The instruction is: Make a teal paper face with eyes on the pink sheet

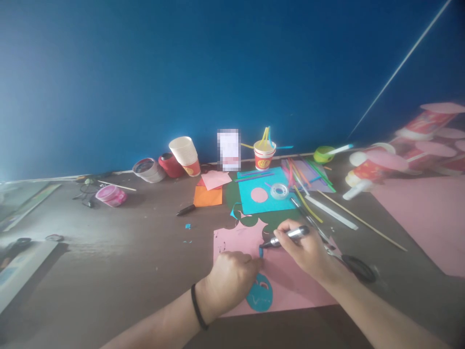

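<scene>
My right hand (305, 249) grips a silver and black marker pen (290, 237), its dark tip pointing left at a small blue paper piece (261, 251). Whether the tip touches the piece is too fine to tell. The fingers of my left hand (232, 276), which has a black band at the wrist, pinch that piece at its lower end. Both hands are over a pink paper sheet (298, 286) with scalloped cuts along its far edge. Just below the left fingers a blue paper disc (260, 293) with cut-outs lies on the sheet. Scissors (358, 268) lie beside my right wrist.
Behind the hands lie a blue sheet (250, 203), a tape roll (279, 191) and coloured strips (316, 172). Stacked paper cups (185, 152) and a cup of strips (263, 157) stand by the wall. Decorated cups (378, 169) fill the right; a black pen cap (186, 210) lies left.
</scene>
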Tool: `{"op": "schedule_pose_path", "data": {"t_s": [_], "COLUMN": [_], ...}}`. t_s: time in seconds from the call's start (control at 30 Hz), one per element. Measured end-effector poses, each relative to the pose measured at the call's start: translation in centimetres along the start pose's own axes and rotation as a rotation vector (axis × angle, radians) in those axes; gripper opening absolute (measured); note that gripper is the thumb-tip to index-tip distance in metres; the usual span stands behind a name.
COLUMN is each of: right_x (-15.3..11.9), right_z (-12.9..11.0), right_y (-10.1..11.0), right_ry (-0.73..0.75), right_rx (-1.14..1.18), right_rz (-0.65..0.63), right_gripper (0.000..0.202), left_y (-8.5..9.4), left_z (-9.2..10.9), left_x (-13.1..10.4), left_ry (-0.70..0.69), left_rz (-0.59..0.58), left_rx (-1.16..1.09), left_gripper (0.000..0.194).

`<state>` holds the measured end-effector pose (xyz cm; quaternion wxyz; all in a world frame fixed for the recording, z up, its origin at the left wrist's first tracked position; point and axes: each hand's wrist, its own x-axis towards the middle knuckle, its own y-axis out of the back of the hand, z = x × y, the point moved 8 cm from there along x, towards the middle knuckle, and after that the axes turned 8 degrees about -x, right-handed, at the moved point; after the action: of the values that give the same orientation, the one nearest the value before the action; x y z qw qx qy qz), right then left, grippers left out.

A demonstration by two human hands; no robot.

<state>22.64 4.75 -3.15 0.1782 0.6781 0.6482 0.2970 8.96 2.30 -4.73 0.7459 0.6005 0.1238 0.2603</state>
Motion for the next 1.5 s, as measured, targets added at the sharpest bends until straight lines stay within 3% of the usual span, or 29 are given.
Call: {"op": "schedule_pose_path", "data": {"t_s": [0.2, 0.43, 0.7, 0.97, 1.33, 1.5], "right_x": [-0.1, -0.4, -0.5, -0.5, -0.2, -0.4], "right_z": [-0.2, -0.1, -0.1, -0.1, -0.1, 0.0], "right_y": [0.8, -0.5, -1.0, -1.0, -0.2, -0.8], "right_ry": [-0.006, 0.008, 0.004, 0.014, 0.013, 0.017], "right_rx": [0.039, 0.002, -0.018, -0.024, -0.026, -0.055], "right_rz": [0.052, -0.092, -0.14, -0.141, -0.02, -0.106], "right_gripper": [0.023, 0.021, 0.021, 0.022, 0.024, 0.023], "left_y": [-0.1, 0.1, 0.0, -0.2, -0.4, -0.4], "left_z": [0.0, 0.3, 0.3, 0.1, 0.0, -0.1], "left_x": [0.0, -0.2, -0.2, -0.1, -0.1, -0.1], "left_ry": [-0.01, -0.031, -0.024, 0.003, 0.009, 0.019], "left_rz": [-0.008, -0.008, -0.012, -0.069, -0.075, -0.077], "left_rx": [-0.016, -0.01, -0.031, -0.032, -0.048, -0.054], "left_gripper": [0.014, 0.01, 0.011, 0.008, 0.013, 0.01]}}
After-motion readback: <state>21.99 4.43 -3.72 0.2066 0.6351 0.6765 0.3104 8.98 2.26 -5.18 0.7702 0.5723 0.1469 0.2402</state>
